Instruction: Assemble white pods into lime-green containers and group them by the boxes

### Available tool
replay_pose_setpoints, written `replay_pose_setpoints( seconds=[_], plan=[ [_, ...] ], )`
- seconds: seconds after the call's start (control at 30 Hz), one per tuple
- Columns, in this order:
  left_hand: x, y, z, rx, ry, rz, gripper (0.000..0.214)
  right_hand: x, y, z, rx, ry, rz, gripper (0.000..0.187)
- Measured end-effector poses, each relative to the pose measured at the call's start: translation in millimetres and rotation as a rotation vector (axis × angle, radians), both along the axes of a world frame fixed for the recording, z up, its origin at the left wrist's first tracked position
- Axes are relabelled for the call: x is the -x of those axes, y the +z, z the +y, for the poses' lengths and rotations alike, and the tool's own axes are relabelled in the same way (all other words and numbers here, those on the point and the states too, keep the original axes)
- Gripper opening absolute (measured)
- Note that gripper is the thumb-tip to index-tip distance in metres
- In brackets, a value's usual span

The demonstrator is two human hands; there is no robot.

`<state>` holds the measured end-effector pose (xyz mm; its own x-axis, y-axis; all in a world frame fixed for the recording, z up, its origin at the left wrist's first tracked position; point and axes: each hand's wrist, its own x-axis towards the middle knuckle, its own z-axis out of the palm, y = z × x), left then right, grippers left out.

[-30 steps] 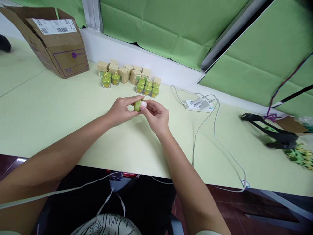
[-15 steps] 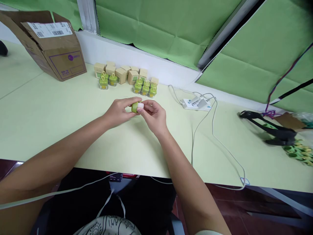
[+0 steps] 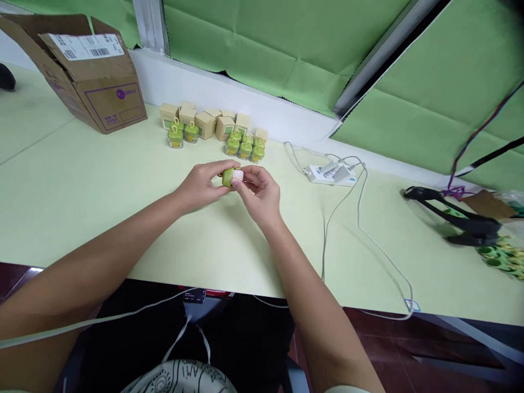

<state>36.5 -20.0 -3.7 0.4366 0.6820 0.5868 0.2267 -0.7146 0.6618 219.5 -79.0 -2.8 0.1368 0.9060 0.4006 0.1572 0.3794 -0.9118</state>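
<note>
A cardboard box (image 3: 96, 82) sits at the upper left. At centre frame, the left hand (image 3: 200, 185) pinches a green-and-white piece (image 3: 230, 177) just above the table (image 3: 102, 185). The right hand (image 3: 260, 194) grips its other end. A power strip (image 3: 329, 174) lies right of centre.

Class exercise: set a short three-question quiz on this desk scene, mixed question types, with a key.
1. True or false: the left hand and right hand both grip the green-and-white item.
2. What lies right of the hands? A) power strip B) kettle C) laptop
3. Fill in: the cardboard box stands at the table's far ___.
Key: 1 true; 2 A; 3 left.
</note>
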Motion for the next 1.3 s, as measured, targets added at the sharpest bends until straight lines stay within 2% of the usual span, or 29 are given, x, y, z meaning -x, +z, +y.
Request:
replay_pose_setpoints(
  seconds=[0.13, 0.27, 0.37, 0.6, 0.87, 1.2, 1.3],
  plan=[
    [-0.3, -0.9, 1.8, -0.049, -0.026, -0.033, 0.047, -0.1, -0.2, 3.5, 0.031, -0.008, 0.027, 0.061],
    [0.8, -1.5, 4.1, -0.156, -0.044, -0.025, 0.044, -2.1, 1.2, 6.0, 0.158, 0.128, 0.125, 0.062],
    [1.8, -2.0, 5.8, -0.234, -0.052, 0.006, 0.043, -3.0, 3.2, 5.0, 0.216, 0.154, 0.17, 0.061],
    [-1.1, 0.4, 3.2, -0.138, -0.057, 0.01, 0.045, -5.2, 6.5, 3.3, 0.298, 0.219, 0.266, 0.063],
    [0.9, 1.4, 4.2, -0.178, 0.001, 0.035, 0.041, -8.2, 1.8, 7.6, 0.245, 0.144, 0.302, 0.06],
    [0.5, -1.8, 4.2, -0.198, 0.048, 0.086, 0.039, -3.4, -7.5, 11.1, 0.161, 0.027, 0.089, 0.059],
    [1.5, -3.9, 5.0, -0.185, 0.044, 0.111, 0.042, -3.7, -7.9, 11.3, 0.127, 0.011, 0.092, 0.048]
  ],
)
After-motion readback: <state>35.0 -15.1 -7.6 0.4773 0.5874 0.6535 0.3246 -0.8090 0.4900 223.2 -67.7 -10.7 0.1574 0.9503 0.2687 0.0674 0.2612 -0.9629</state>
